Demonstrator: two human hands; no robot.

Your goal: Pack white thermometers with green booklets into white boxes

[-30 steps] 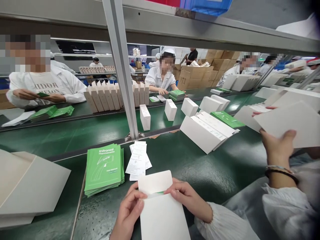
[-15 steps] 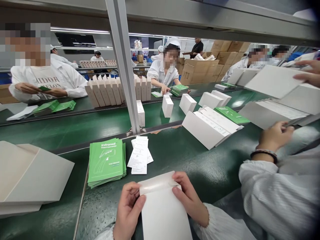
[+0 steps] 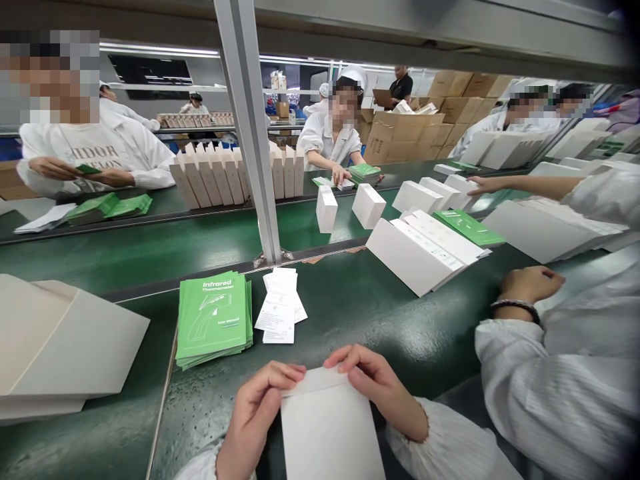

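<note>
A plain white carton [image 3: 327, 427] is between my two hands at the bottom middle, its flap end pointing away from me. My left hand [image 3: 257, 413] grips the upper left corner, fingers bent over the edge. On the upper right corner, my right hand [image 3: 377, 387] presses the flap with its fingertips and thumb. Just beyond lie a stack of green user manuals [image 3: 213, 317] and, beside it, a few printed white leaflets [image 3: 281, 307]. What is inside the carton cannot be seen.
White cartons [image 3: 370, 205] stand on the green conveyor belt [image 3: 150, 243], behind a metal post [image 3: 253, 133]. A white box [image 3: 75, 347] sits at left. Leaflets fill an open white box [image 3: 425, 253] at right. A co-worker's arm [image 3: 530, 183] reaches over the belt; other people sit opposite.
The flap, raised before, now lies down across the carton's end, with my fingers over it. At right, the co-worker's hand has gone from a white box to a carton on the belt.
</note>
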